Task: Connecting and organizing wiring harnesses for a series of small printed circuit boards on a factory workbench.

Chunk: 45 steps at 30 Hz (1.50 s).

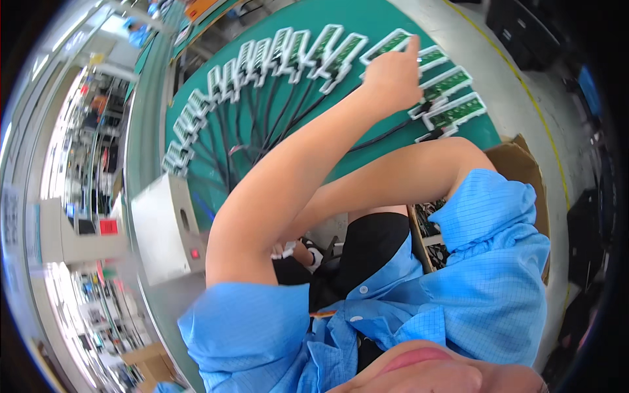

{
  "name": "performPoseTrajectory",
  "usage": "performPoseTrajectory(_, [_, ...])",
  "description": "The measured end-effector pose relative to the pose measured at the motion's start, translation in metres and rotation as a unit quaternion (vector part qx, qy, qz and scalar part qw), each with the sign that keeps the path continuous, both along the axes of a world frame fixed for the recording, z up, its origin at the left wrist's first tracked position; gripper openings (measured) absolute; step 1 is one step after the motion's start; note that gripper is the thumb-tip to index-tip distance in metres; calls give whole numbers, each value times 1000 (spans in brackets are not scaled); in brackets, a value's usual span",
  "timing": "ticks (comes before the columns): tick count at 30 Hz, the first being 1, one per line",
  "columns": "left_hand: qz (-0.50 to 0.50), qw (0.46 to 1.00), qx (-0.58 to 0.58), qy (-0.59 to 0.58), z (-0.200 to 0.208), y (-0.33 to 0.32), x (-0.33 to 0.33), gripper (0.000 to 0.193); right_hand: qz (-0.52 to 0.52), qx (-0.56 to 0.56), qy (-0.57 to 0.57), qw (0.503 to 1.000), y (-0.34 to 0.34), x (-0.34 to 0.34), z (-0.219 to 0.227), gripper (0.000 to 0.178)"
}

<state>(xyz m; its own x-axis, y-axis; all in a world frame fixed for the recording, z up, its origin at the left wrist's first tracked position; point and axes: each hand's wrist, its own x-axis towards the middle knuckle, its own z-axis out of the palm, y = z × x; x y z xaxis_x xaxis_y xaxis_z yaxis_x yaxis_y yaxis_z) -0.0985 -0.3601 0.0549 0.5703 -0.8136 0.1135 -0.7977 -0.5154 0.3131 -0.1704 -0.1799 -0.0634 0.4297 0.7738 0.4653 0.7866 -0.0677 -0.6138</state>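
My left hand (395, 73) reaches across to the right end of a fanned row of green circuit boards in white frames (342, 57). Its index finger is stretched out over the boards beside it; the other fingers are mostly hidden behind the hand. Black cables (278, 121) run from the boards toward the near side of the table. Passing beneath my left forearm, my right arm leads to the left. My right hand (280, 249) is largely covered by the left arm, next to a small white piece, and its grip does not show.
The boards lie on a green table mat (367, 16). A pale metal box with a red switch (169, 229) stands at the left table edge. Beside my right sleeve is a cardboard box (521, 160) with dark parts in it. Shelving (92, 157) lines the far left.
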Motion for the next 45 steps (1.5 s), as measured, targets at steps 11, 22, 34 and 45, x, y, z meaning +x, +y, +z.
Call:
performPoseTrajectory(11, [-13,998,-42,-50,18,139,10,42,-10,14,46,999,-61,6,24,12])
performPoseTrajectory(22, [212,956,-172,105,-7,381,-149,45,-9,4,110,994,-34,-1,48,18])
performPoseTrajectory(34, [337,917,-212,35,-34,350,-157,29,-26,162,12,986,-27,1,58,33])
performPoseTrajectory(45, [300,884,-356,32,-31,364,-177,45,-96,78,300,946,-84,47,0,46])
